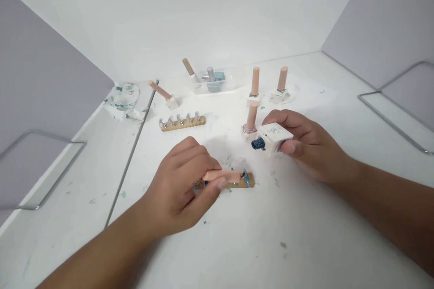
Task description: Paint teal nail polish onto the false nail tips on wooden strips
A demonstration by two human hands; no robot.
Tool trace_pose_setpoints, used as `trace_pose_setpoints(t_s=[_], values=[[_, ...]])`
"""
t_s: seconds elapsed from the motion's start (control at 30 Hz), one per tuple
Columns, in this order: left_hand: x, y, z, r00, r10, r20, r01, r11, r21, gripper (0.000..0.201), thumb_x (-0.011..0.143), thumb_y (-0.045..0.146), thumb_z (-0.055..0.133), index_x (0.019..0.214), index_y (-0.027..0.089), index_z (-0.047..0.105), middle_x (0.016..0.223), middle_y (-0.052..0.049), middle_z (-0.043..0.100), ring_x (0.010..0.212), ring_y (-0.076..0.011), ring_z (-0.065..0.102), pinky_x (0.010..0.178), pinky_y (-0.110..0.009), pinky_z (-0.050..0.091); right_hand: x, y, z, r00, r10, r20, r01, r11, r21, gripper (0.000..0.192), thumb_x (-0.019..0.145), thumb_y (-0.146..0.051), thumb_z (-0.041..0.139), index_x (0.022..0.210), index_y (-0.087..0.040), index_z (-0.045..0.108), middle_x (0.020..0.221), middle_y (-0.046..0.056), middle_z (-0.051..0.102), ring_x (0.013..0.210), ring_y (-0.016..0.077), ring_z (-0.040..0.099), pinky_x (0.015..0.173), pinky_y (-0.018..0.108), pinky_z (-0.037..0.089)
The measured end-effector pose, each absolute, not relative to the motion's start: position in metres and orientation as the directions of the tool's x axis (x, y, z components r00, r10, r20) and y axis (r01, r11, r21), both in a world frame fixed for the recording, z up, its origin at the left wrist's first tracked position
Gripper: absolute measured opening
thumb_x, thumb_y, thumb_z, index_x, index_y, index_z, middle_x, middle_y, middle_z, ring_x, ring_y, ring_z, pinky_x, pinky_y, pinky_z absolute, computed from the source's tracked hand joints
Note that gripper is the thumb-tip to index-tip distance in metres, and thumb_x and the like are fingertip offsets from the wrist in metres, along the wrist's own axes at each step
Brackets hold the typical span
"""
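We look down on a white table point(305, 235) smeared with flecks of teal, walled in by pale panels, with bent wire frames point(396, 113) at either edge and a stained rag point(124, 99) at the far left. Toward the back sit a clear tray point(213, 83) of bottles, a wooden strip of nail tips point(183, 121) and several upright polish bottles point(254, 86) with peach caps. Our right hand point(305, 144) holds a small white square bottle point(274, 137) tipped on its side just above the table, thumb below and fingers curled over the top, its dark teal neck pointing left and open. Our left hand point(185, 180) pinches the peach brush cap point(222, 175) between thumb and bent fingers, laying it almost flat over a second wooden strip point(242, 183) on the table just in front of us. The bottle is probably glass, so light but slick and breakable, best gripped across its flat sides and kept from tilting further while uncapped; the cap is a stiff, light rod, easily steered near its brush end. We cannot quite make out the bristles, which seem to meet the strip's right end, and the left hand hides most of the strip, so what it carries there is unclear. Both forearms are cut off by the frame.
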State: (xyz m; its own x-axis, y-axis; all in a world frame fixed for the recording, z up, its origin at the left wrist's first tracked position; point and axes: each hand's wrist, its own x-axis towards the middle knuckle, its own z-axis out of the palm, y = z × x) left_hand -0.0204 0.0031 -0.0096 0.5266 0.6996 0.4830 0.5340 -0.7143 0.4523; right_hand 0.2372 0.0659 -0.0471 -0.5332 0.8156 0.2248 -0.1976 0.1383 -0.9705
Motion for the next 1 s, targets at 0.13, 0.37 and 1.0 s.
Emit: trace_pose_setpoints(t_s=[0.13, 0.37, 1.0], values=[[-0.021, 0.002, -0.008, 0.556, 0.659, 0.506, 0.507, -0.752, 0.422, 0.013, 0.087, 0.006, 0.055, 0.090, 0.017, 0.062, 0.067, 0.000, 0.060, 0.061, -0.0141, 0.045, 0.059, -0.032, 0.037, 0.237, 0.066, -0.047, -0.525, 0.822, 0.219, -0.179, 0.144, -0.973, 0.030, 0.084, -0.049, 0.073, 0.098, -0.025, 0.064, 0.093, 0.002, 0.058, 0.088, 0.0173, 0.053, 0.076, 0.030, 0.043], [-0.017, 0.002, -0.004, 0.545, 0.641, 0.541, 0.558, -0.758, 0.336, 0.010, 0.085, 0.007, 0.058, 0.088, 0.015, 0.061, 0.065, 0.000, 0.059, 0.060, -0.0134, 0.045, 0.058, -0.032, 0.037, 0.237, 0.066, -0.046, -0.528, 0.815, 0.239, -0.186, 0.164, -0.969, 0.028, 0.086, -0.048, 0.071, 0.097, -0.024, 0.063, 0.091, 0.001, 0.057, 0.086, 0.0162, 0.053, 0.074, 0.029, 0.043], [-0.033, 0.003, -0.001, 0.477, 0.633, 0.610, 0.578, -0.749, 0.325, 0.012, 0.082, 0.006, 0.060, 0.087, 0.017, 0.058, 0.064, -0.001, 0.057, 0.059, -0.0146, 0.046, 0.056, -0.034, 0.037, 0.237, 0.064, -0.045, -0.535, 0.813, 0.228, -0.201, 0.139, -0.970, 0.028, 0.085, -0.048, 0.072, 0.098, -0.024, 0.063, 0.089, 0.001, 0.059, 0.084, 0.0153, 0.056, 0.073, 0.028, 0.045]])
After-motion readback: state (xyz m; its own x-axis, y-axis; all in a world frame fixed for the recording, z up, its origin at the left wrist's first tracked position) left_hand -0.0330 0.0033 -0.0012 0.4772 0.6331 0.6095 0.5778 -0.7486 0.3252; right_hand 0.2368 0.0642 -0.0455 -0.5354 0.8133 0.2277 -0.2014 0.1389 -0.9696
